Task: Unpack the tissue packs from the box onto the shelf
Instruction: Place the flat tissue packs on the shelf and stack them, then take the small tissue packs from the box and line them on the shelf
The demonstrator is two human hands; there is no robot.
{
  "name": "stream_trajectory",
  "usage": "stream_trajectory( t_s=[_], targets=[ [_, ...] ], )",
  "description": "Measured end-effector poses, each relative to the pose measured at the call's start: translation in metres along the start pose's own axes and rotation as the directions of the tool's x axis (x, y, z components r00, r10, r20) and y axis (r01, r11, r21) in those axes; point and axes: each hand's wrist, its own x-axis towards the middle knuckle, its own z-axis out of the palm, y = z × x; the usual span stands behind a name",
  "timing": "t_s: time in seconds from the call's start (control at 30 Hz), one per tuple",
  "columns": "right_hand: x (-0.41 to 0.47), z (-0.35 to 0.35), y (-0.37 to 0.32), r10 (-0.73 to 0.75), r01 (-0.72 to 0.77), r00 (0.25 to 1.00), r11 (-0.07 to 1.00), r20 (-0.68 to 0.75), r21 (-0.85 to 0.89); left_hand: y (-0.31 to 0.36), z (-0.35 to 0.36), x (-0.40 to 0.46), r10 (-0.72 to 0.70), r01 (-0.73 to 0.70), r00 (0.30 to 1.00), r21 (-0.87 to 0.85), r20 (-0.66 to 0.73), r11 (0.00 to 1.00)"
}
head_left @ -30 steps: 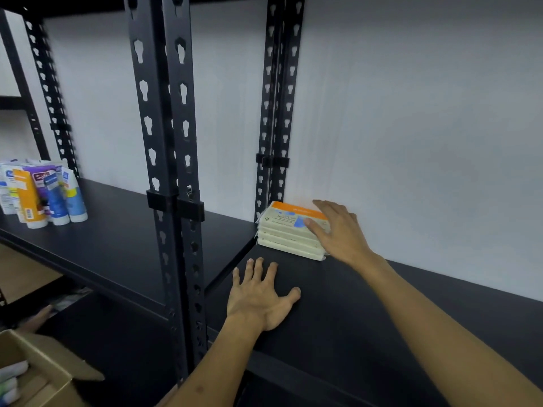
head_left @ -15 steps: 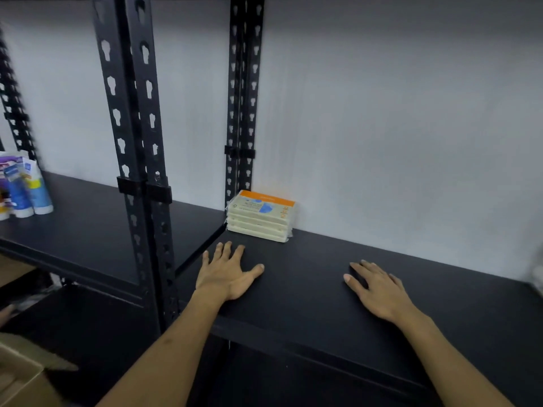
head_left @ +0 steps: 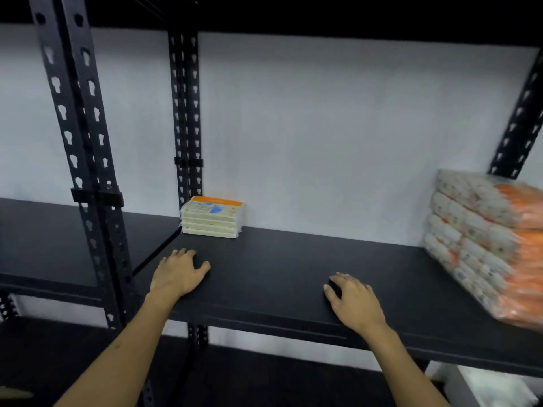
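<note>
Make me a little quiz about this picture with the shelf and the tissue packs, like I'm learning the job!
1. True or false: the left hand is holding a tissue pack.
2. Where does the small stack of tissue packs sit on the black shelf? A) at the front edge B) at the back left corner, by the wall C) between the two hands
3. Fill in: the big pile of wrapped packs at the right end of the shelf has ______ coloured ends.

Key
1. False. Both the left hand and the right hand rest on the shelf and hold nothing.
2. B
3. orange
</note>
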Motion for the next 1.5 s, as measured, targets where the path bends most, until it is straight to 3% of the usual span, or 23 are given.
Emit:
stream_trajectory(
  t_s=[0.13,0.33,0.47,0.57,0.67,0.8,0.93,1.07,1.23,1.4,1.5],
  targets=[
    [-0.021,-0.001,0.001,-0.004,0.004,0.999,1.000,-0.048,-0.002,0.008,0.005,-0.028,-0.033,0.031,0.998,0.038,0.050,0.999],
    [-0.075,0.018,0.005,-0.046,0.031,0.970,0.997,-0.237,-0.067,0.033,0.027,-0.097,0.009,-0.005,0.996,0.048,-0.092,0.999],
    [-0.116,0.035,0.008,-0.069,0.055,0.943,0.997,-0.325,-0.054,0.057,0.048,-0.149,0.125,-0.144,0.974,-0.089,-0.191,0.986],
    [-0.165,0.056,0.011,-0.032,0.073,0.943,0.991,-0.332,0.111,0.074,0.076,-0.193,0.225,-0.274,0.940,-0.172,-0.257,0.946],
    [-0.215,0.092,0.025,0.049,-0.001,0.979,0.971,-0.197,0.238,0.090,0.112,-0.239,0.296,-0.335,0.937,-0.244,-0.183,0.910],
    [-0.273,0.147,0.052,0.140,-0.167,0.984,0.946,0.114,0.277,0.104,0.180,-0.296,0.383,-0.344,0.917,-0.262,0.113,0.902],
    [-0.306,0.199,0.062,0.243,-0.428,0.831,0.854,0.501,0.296,0.091,0.252,-0.351,0.322,-0.252,0.845,-0.212,0.427,0.944],
    [-0.318,0.238,0.058,0.185,-0.368,0.747,0.915,0.638,0.167,0.076,0.303,-0.378,0.172,-0.053,0.678,-0.186,0.715,0.981],
    [-0.333,0.271,0.065,0.176,-0.409,0.609,0.905,0.774,0.116,0.060,0.323,-0.366,0.115,0.011,0.693,-0.170,0.711,0.985],
    [-0.329,0.292,0.076,0.281,-0.586,0.613,0.789,0.738,0.186,0.044,0.340,-0.358,0.093,0.086,0.785,-0.257,0.612,0.963],
    [-0.326,0.296,0.081,0.290,-0.667,0.564,0.712,0.773,0.219,0.041,0.350,-0.355,0.039,0.176,0.809,-0.304,0.586,0.936]
  ],
)
